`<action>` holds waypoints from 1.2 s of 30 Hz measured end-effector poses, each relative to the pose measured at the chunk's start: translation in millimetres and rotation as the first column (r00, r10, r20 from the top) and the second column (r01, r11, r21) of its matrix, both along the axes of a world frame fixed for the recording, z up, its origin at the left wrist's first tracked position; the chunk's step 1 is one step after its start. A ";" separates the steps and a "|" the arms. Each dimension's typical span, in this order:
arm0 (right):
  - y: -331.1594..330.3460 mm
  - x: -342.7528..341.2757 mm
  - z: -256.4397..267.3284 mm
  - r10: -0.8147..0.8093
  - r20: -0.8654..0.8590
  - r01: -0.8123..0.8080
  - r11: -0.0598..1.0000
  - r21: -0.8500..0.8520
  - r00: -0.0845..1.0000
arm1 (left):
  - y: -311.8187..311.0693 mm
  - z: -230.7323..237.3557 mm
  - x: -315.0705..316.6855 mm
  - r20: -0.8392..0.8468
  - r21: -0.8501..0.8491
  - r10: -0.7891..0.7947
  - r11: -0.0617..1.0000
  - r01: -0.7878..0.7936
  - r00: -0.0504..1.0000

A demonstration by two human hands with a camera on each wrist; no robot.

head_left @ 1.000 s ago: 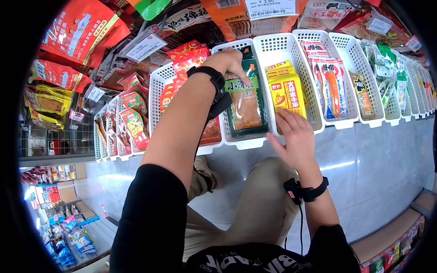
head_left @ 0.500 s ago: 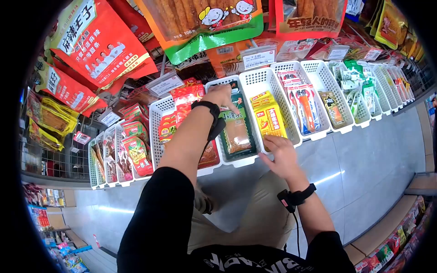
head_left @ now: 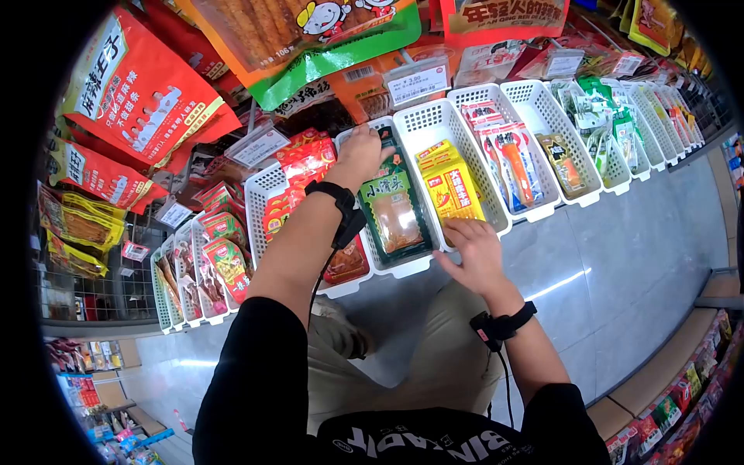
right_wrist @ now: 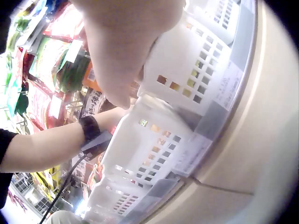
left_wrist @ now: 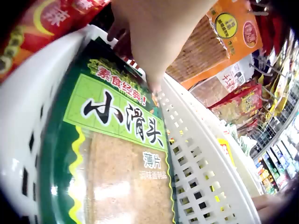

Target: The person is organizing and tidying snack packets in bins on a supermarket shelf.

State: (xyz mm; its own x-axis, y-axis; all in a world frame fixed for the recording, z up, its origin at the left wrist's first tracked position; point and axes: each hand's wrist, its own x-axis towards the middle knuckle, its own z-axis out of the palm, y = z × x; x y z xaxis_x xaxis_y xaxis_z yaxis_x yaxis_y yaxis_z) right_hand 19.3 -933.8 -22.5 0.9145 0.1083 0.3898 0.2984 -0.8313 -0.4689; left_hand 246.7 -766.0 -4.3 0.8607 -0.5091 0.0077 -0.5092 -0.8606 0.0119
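My left hand (head_left: 363, 156) reaches to the back of a white basket (head_left: 407, 268) of green snack packets. In the left wrist view, its thumb lies by the top right corner of the front green packet (left_wrist: 126, 116), while the other fingers dip behind the top edge, partly hidden. Clear film on that packet (head_left: 395, 219) shows flat brown slices. My right hand (head_left: 477, 252) rests its fingers on the lower end of a yellow packet (head_left: 451, 195) in the neighbouring basket. Its thumb points left, near the baskets' front rims.
Red packets (head_left: 306, 159) fill the basket on the left. To the right, a basket holds white-and-blue packets (head_left: 511, 167), then one with a dark gold packet (head_left: 563, 167). Large bags (head_left: 310, 39) and price tags (head_left: 418, 81) hang above the row.
The head view has shifted, bringing hanging bags into sight above. My left hand stays at the back of the green packets, and my right hand stays on the yellow ones.
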 end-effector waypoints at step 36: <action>-1.1 1.2 -4.7 -0.032 0.023 0.032 0.999 0.038 0.999 | -6.6 3.8 52.7 -0.595 -0.146 0.005 0.983 -0.114 0.804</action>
